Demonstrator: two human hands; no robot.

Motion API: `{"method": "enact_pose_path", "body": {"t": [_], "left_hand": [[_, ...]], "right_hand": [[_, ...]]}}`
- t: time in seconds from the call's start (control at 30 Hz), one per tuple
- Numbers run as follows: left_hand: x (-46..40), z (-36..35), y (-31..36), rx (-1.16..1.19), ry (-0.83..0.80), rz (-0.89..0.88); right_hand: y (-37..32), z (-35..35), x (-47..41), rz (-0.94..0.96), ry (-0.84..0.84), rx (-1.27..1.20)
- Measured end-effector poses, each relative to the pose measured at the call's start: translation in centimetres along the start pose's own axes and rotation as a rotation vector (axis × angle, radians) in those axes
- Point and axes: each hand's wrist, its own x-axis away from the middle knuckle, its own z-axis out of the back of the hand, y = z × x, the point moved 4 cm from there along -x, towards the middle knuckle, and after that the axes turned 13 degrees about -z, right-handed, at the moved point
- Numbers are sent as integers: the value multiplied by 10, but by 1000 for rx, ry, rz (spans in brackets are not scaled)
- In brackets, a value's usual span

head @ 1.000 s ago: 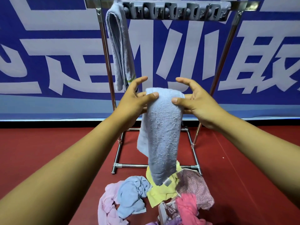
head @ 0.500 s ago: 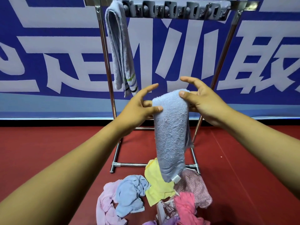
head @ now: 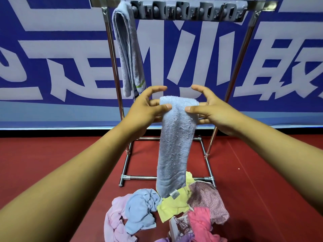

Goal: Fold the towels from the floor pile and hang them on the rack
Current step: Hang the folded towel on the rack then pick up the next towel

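Folded towel (head: 174,145) at frame centre, a long light-blue strip hanging from its top fold, tail end down over the pile (head: 166,215) on the floor (head: 52,163). Pinched at the top corners by both hands: left hand (head: 145,110) with thumb across the front and fingers behind, forefinger lifted clear; right hand (head: 211,109) the same in mirror. Both partly open, only thumb and some fingers closed on the cloth.

Behind, the rack (head: 232,81) — chrome uprights, top bar along the upper edge of the frame with a grey clip strip (head: 187,12). One grey towel (head: 127,55) already hung at upper left, beside the left upright. Pile at bottom centre: pink, blue, yellow, mauve and hot-pink cloths, crumpled and overlapping.

Likely troubles from here: the fold slipping open on the lift, since the grip is light and only at the top; the tail snagging on the yellow cloth just below it and dragging it up; uneven drape over the bar, leaving one side heavier and prone to sliding off; crowding against the grey towel if placed too far left.

Writing: a small white tag (head: 174,194) at the strip's lower end — too small to read. On the blue banner (head: 43,49) behind, large white characters, cropped and partly hidden; not safely readable.
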Motion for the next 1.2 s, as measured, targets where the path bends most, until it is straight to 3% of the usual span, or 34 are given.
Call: {"method": "enact_pose_path", "body": {"t": [0.33,0.6,0.87,1.2], "left_hand": [[4,6,-11,27,72,108],[22,4,-22,-158,-171,198],[13,-6,-18,-28,-61,117],[9,-1,-13,62,35,94]], "right_hand": [[3,-6,-5,-10,33,-96],[5,-4,-7,-23,33,-149],[4,6,-5,-45,77,-133],[10,-4,-3,-109,-12,49]]}}
